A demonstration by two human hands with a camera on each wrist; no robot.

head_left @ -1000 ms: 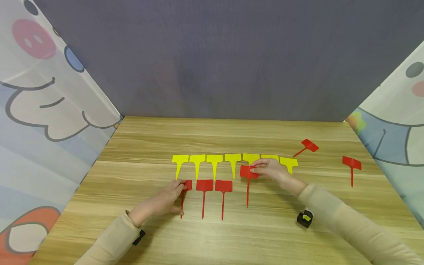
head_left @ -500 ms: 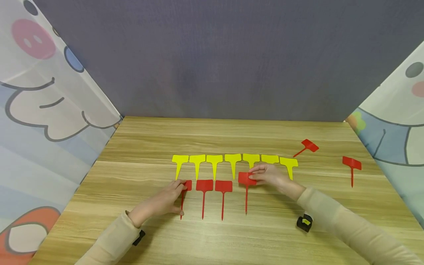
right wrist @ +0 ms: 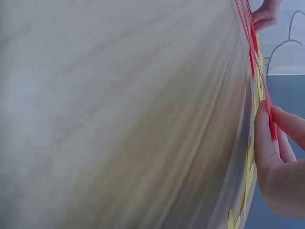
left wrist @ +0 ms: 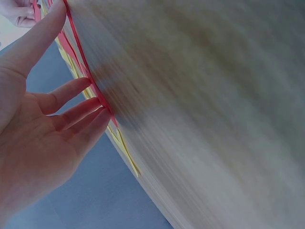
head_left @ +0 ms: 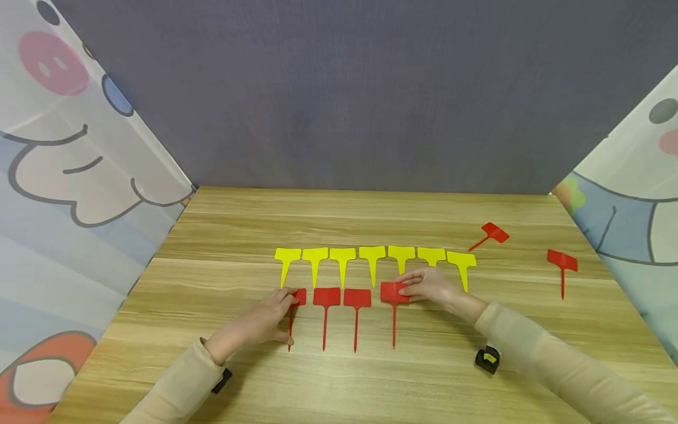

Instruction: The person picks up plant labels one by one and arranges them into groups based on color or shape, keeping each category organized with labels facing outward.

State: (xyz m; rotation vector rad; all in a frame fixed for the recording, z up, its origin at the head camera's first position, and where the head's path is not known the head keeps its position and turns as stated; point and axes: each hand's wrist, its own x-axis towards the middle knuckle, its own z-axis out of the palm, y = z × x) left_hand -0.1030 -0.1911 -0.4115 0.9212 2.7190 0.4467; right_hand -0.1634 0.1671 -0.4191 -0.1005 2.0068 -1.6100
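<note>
My right hand (head_left: 433, 290) pinches a red T-shaped plant label (head_left: 391, 291) by the right end of its head, its stem pointing toward me. In the right wrist view, thumb and fingers meet on this red label (right wrist: 273, 125). My left hand (head_left: 259, 321) rests on the leftmost red label (head_left: 301, 297), fingertips on its head and thumb by the stem's lower end, partly covering it. The left wrist view has the fingers fairly straight, touching a red label (left wrist: 102, 98). Between the hands lie two more red labels, one (head_left: 326, 297) left of the other (head_left: 357, 298).
Behind the red labels runs a row of several yellow plant labels (head_left: 343, 254). Two loose red labels lie to the right, one tilted (head_left: 495, 232), one nearly upright (head_left: 562, 260). A grey panel (head_left: 371, 106) borders the wooden table (head_left: 339, 388) at the back.
My right hand has moved the red label toward me and slightly left, away from the yellow row and nearly level with the other red labels. The left hand has stayed put.
</note>
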